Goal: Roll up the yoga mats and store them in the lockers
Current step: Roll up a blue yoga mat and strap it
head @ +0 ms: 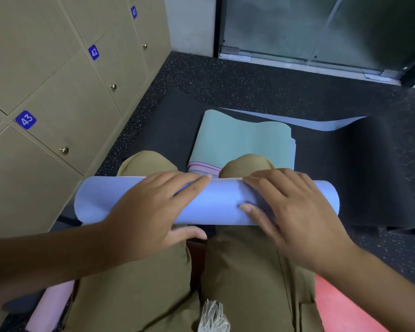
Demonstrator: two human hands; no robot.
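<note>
A rolled lavender-blue yoga mat (98, 200) lies across my thighs, just behind my knees. My left hand (151, 209) lies over its left half, fingers stretched across the top and thumb under the near side. My right hand (295, 212) presses flat on its right half, fingers spread. Beyond my knees a green mat (244, 137) lies folded over pink and blue layers (203, 169) on a black mat (165, 130). Another black mat with a pale blue underside (333, 124) curls up at the right. Closed tan lockers (65, 101) numbered 41, 42 and 43 line the left wall.
Dark speckled floor (237, 77) runs to a glass door (309, 32) with a metal threshold at the back. A pink rolled mat (50, 305) lies by my left hip. A red surface (340, 305) shows at the lower right. Locker knobs (64, 150) stick out.
</note>
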